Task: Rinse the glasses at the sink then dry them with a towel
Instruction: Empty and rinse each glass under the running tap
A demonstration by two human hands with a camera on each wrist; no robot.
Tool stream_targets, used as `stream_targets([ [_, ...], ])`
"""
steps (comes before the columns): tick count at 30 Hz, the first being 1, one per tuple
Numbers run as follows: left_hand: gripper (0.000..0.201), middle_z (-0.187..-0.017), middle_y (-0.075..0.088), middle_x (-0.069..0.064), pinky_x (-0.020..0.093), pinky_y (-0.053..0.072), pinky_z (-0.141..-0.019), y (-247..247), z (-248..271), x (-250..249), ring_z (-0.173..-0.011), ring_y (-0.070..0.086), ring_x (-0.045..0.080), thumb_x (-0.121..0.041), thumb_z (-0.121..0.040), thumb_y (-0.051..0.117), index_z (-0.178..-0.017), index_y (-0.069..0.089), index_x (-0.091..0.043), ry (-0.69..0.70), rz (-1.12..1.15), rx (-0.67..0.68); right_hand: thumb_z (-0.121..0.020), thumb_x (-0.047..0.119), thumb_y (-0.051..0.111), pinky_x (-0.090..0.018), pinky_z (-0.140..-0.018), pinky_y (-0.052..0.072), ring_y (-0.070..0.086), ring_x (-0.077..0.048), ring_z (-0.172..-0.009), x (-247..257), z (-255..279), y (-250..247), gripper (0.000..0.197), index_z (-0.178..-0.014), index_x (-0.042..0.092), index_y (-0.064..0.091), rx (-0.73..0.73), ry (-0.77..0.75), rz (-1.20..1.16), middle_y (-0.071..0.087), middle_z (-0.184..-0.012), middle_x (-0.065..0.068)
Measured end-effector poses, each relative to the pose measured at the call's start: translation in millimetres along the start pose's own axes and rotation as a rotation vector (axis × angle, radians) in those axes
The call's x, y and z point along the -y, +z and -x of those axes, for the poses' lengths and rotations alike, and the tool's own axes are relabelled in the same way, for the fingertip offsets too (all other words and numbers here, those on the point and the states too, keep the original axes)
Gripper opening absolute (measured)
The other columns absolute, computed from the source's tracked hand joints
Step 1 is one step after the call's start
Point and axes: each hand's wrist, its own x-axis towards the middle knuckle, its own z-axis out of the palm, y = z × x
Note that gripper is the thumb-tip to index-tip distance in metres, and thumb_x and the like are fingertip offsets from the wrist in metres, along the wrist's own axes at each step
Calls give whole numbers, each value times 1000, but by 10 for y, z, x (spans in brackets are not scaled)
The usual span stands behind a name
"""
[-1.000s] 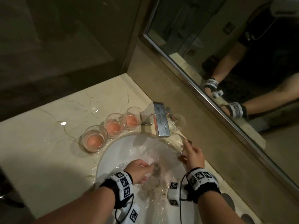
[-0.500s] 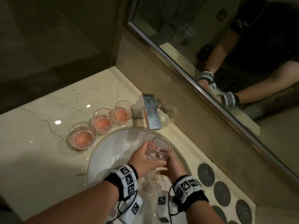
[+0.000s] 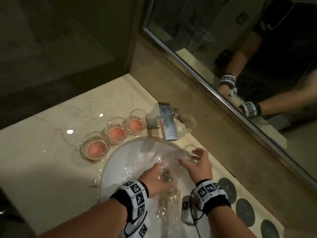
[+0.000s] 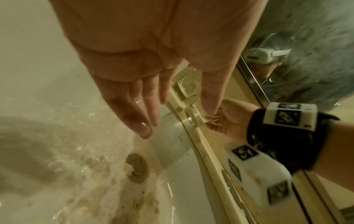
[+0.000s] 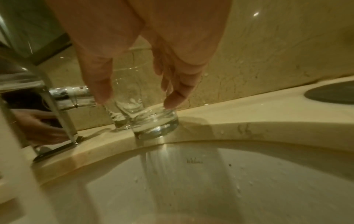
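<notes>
My right hand (image 3: 192,157) holds a clear empty glass (image 3: 186,152) upright on the counter at the sink's right rim. In the right wrist view, thumb and fingers (image 5: 172,100) span the glass (image 5: 153,124), whose base rests on the stone. My left hand (image 3: 160,172) is open and wet, low in the white sink (image 3: 120,162) above the drain (image 4: 137,166), holding nothing. Three glasses of pink liquid (image 3: 117,131) stand in a row left of the faucet (image 3: 167,124). Another clear glass (image 3: 186,124) stands behind the faucet.
Water lies splashed across the basin and the counter's left rim. Several dark round coasters (image 3: 244,212) lie on the marble counter to the right. A mirror (image 3: 240,48) runs along the back wall just behind the counter. No towel is in view.
Half a second ago both hands held the clear glass under the faucet. The right hand has carried it to the right rim; the left hand has let go and dropped toward the drain.
</notes>
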Motion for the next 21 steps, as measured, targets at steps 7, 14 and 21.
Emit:
stream_targets([
  [7,53,-111,63,-13,16,47,-73,-251,248,228,-93,62,3,-51,-78,73,-121,53,-28,-61,3,-43,-65,28,87,-39,-97,47,55,-24,-112,167,-461,-32,83,-131,9,40,-204,79,-48,55,-127,-7],
  [14,32,-90,68,-6,21,50,-67,-582,650,215,-67,59,7,-47,-70,80,-93,64,-31,46,142,-230,-68,24,85,-33,-89,44,56,-30,-112,331,-623,-10,70,-121,4,44,-253,165,-62,57,-123,-14],
  [21,34,-55,49,-4,22,36,-52,-1150,1209,18,-50,42,12,-45,-54,83,-71,63,-23,190,208,-562,-71,21,84,-36,-90,43,54,-34,-116,346,-609,20,74,-124,1,37,-270,234,-121,53,-127,-19],
])
